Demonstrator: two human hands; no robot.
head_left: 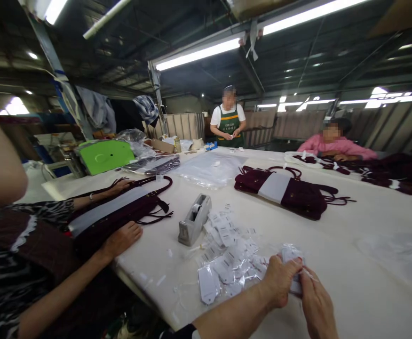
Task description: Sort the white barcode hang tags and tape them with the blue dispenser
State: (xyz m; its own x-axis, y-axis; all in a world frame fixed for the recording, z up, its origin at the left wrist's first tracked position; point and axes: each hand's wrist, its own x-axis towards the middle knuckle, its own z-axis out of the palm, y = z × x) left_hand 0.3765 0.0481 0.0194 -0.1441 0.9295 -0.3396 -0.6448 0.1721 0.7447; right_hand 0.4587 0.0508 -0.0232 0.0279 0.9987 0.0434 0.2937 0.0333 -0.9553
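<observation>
At the near right of the table, my left hand and my right hand are close together. Both are closed on a small stack of hang tags, which appears to be in clear plastic. My fingers cover part of it. Just left of my hands spreads a loose pile of white printed labels, some in clear plastic. A bundle of white hang tags lies at the pile's near edge. Behind the pile stands a grey tape dispenser.
On the left, a co-worker's hands rest on a folded maroon garment. Another folded maroon garment with a white band lies across the table. Clear plastic bags lie farther back. Two more people are at the far side.
</observation>
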